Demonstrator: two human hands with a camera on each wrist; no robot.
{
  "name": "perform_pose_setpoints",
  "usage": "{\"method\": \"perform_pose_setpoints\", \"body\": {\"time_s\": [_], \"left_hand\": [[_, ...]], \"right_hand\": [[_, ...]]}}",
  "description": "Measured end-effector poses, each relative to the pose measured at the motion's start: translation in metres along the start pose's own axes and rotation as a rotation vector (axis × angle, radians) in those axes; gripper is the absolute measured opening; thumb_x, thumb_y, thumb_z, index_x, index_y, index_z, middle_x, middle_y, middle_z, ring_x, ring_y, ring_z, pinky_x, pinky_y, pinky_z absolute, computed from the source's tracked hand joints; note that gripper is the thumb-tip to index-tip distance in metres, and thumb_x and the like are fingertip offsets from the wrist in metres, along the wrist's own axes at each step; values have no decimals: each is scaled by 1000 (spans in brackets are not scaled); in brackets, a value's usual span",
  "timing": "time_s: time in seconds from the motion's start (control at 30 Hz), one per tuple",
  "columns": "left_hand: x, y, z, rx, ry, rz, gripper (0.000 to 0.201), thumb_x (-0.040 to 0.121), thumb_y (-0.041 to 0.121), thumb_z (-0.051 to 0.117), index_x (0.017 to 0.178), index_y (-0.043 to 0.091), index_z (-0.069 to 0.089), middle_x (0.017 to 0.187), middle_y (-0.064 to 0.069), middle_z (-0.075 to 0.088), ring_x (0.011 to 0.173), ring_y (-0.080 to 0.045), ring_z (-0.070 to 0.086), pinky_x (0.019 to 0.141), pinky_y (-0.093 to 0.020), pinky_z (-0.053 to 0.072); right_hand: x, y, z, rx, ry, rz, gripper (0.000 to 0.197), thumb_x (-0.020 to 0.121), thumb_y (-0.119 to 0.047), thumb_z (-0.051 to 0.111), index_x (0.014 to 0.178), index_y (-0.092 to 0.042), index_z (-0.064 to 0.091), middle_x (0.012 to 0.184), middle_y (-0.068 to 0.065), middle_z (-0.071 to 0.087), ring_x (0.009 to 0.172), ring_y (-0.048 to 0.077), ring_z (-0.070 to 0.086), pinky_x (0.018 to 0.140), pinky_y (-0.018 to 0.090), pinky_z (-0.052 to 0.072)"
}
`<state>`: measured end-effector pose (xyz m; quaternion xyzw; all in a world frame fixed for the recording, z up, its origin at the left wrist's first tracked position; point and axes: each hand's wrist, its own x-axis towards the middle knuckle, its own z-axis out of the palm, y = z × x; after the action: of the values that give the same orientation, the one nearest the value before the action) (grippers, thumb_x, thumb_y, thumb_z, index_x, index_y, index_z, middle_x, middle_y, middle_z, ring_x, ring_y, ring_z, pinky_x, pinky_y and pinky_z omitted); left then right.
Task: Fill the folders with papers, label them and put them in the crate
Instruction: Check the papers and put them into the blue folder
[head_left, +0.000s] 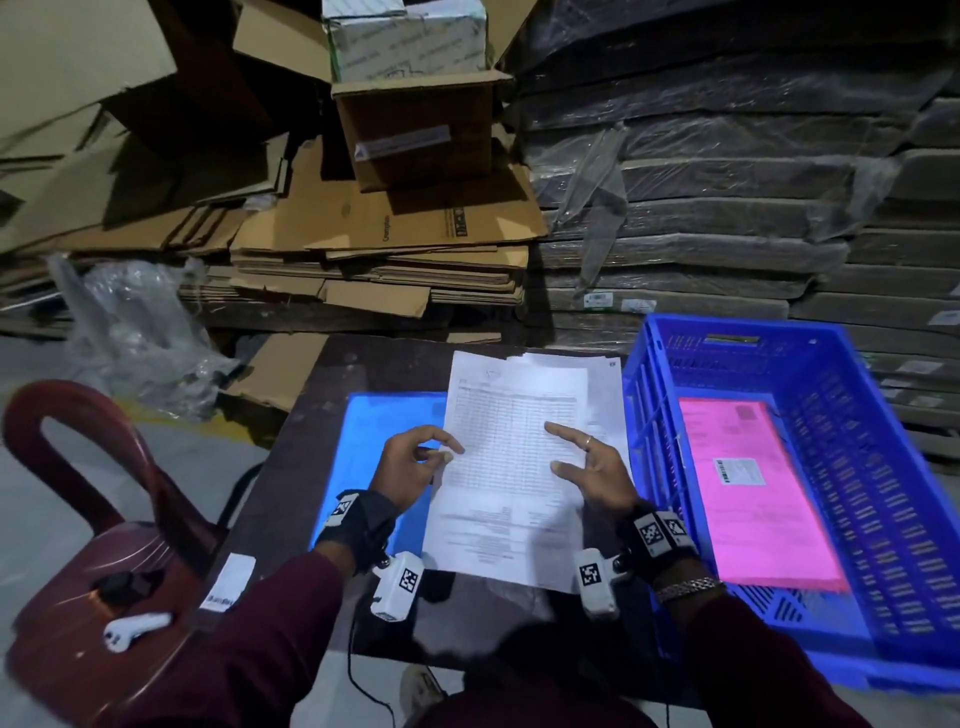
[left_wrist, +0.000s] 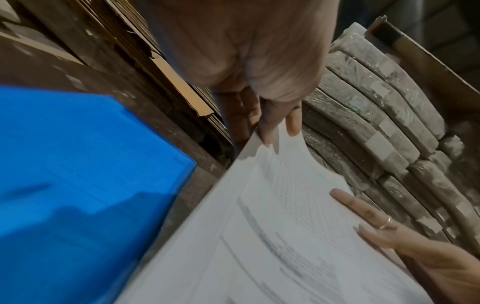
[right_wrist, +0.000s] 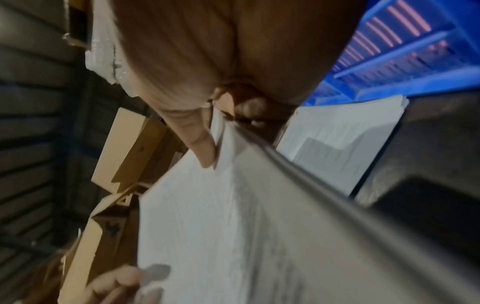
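Both hands' grip (head_left: 506, 462) on papers (head_left: 511, 467); pink folder (head_left: 753, 488) in crate (head_left: 883, 467)

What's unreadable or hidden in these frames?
- Print on the papers: too small in head view, motion-blurred in both wrist views.
- Label on the pink folder in the blue crate: too small to read.
- Blue folder: right part covered by the papers and left hand.
- Right hand fingers under the sheets: hidden by the paper.

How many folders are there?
2. A blue folder lies on the table under the papers. A pink folder lies in the crate. Others may hide under the papers.
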<state>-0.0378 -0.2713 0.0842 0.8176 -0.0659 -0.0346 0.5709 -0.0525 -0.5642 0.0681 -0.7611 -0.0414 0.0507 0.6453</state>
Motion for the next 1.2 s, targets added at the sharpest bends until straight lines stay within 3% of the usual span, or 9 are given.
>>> {"method": "perform_pose_setpoints", "body": {"time_s": [0.07,0.17,0.4,0.57,0.77,0.87,0.97,1.07,1.2], "left_hand": [[0,-4,-10,-38,35,-42,17,89,1,65,84,16,73,76,-28,63,51,-45,46,50,-38,44],[1,-18,-25,-109,65,-101,14,88,3,66,85,14,74,64,-29,52,50,-34,33,56,-33,36],[-5,-38,-40,-170,101,-287,27,86,-6,51,96,17,59,109,-14,59,86,-29,64,69,-36,50],[-22,-91,-17,614,-50,-526,58,76,34,76,125,17,49,120,-10,55,108,-32,61,88,-37,48],[-21,-91,41,954,-136,-728,109,54,89,59,139,24,33,140,-9,34,126,-35,40,93,-56,43],[-23,-80,53,1012,-146,-717,111,58,89,55,142,22,26,147,-14,27,129,-43,38,93,-61,41],[-25,-84,56,1071,-173,-651,96,77,68,59,145,13,20,152,-23,19,129,-51,40,93,-60,46],[-23,-84,55,1076,-173,-616,78,85,54,55,142,9,27,147,-26,26,120,-49,50,96,-52,47],[-24,-81,43,996,-126,-559,44,95,43,44,126,13,46,127,-16,47,108,-37,59,88,-42,47]], "right_hand": [[4,0,8,-3,-50,15,54,84,8,68,135,-9,57,139,-5,56,132,-3,45,105,9,34],[11,0,20,-23,-133,5,56,84,6,70,136,-10,56,141,-5,55,134,0,44,107,10,33],[33,-4,22,10,-99,11,59,78,17,69,133,-1,57,136,3,58,120,-13,51,99,7,39],[49,4,4,24,89,73,61,82,23,59,130,-13,57,70,-30,65,63,-9,58,58,3,42],[57,17,-14,-108,191,103,66,82,14,64,118,-41,66,100,-16,65,63,-13,45,59,4,35],[60,22,-21,-148,195,130,66,83,12,63,122,-41,64,61,-34,48,49,-13,40,59,7,29],[61,25,-29,-174,200,132,66,82,13,64,128,-34,62,52,-38,43,51,-12,41,64,13,27],[61,23,-31,-194,240,133,65,80,14,64,129,-29,63,70,-36,49,62,-13,47,68,13,36],[62,25,-28,-112,299,153,64,81,13,65,131,-27,62,126,-12,53,112,12,58,98,36,49]]}}
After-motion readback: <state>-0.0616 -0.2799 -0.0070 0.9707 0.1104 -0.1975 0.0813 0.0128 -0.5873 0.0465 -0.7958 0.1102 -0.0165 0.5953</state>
